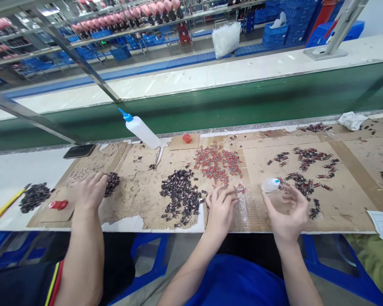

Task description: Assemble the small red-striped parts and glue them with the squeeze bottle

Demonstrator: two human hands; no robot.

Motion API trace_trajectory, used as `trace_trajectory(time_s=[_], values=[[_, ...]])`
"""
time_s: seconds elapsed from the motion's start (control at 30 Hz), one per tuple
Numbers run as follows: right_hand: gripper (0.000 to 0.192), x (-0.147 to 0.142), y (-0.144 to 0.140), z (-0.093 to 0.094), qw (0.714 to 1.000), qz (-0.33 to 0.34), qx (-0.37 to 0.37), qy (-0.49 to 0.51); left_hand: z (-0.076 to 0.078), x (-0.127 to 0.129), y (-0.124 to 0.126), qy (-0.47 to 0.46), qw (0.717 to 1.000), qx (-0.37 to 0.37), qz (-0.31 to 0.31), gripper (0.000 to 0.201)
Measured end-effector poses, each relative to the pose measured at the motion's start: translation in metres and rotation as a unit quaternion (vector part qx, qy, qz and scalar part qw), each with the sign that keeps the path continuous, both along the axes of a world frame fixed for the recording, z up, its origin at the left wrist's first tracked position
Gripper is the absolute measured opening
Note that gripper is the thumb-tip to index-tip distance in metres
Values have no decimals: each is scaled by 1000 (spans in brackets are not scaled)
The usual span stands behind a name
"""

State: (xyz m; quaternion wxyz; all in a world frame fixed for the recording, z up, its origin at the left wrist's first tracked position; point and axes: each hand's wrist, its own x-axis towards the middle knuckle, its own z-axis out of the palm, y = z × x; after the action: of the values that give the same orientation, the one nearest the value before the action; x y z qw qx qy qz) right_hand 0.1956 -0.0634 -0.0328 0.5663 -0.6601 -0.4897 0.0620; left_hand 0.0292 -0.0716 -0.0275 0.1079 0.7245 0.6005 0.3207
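Red and black parts (218, 163): a loose spread on the cardboard sheet (261, 216), just beyond the wearer's left hand; this looks like the stock being drawn from.
Left hand (221, 207): palm down on the cardboard, fingers slightly apart, tips at the near edge of the red spread; whether a piece is pinched under them, I cannot tell.
Right hand (287, 212): raised, palm inward, fingers loosely curled and apart; the small white bottle (270, 184) sits at its fingertips, contact unclear.
Step in hand: picking 1 small piece from the spread, as I judge it, with the bottle kept ready.
Next move calls for: a fine pinch on a single piece without dragging its neighbours, and a steady bottle.
Dark pile (181, 196): just left of the left hand.
Co-worker's hand (91, 190): a 3rd hand at far left, resting on another dark heap (112, 182).
Squeeze bottle (141, 128): lying tilted, blue-capped, well behind.
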Motion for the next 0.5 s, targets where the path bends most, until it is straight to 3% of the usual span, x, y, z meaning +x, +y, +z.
trace_trajectory(time_s=[0.03,0.1,0.23,0.33,0.5], values=[[54,-5,-7,2,1000,22,1,0,1,0,-1,-5,1000,5,-2,14],[39,-17,-18,4,989,131,-60,35,4,0,-4,-15,1000,22,-8,15],[30,-36,-20,1,943,263,-133,157,3,-2,-8,-30,998,51,-15,17],[27,-41,-12,-3,928,292,-145,179,-2,-9,-10,-30,999,43,-9,17],[32,-39,-9,-7,934,266,-167,167,-8,-20,-17,-1,1000,17,9,24]])
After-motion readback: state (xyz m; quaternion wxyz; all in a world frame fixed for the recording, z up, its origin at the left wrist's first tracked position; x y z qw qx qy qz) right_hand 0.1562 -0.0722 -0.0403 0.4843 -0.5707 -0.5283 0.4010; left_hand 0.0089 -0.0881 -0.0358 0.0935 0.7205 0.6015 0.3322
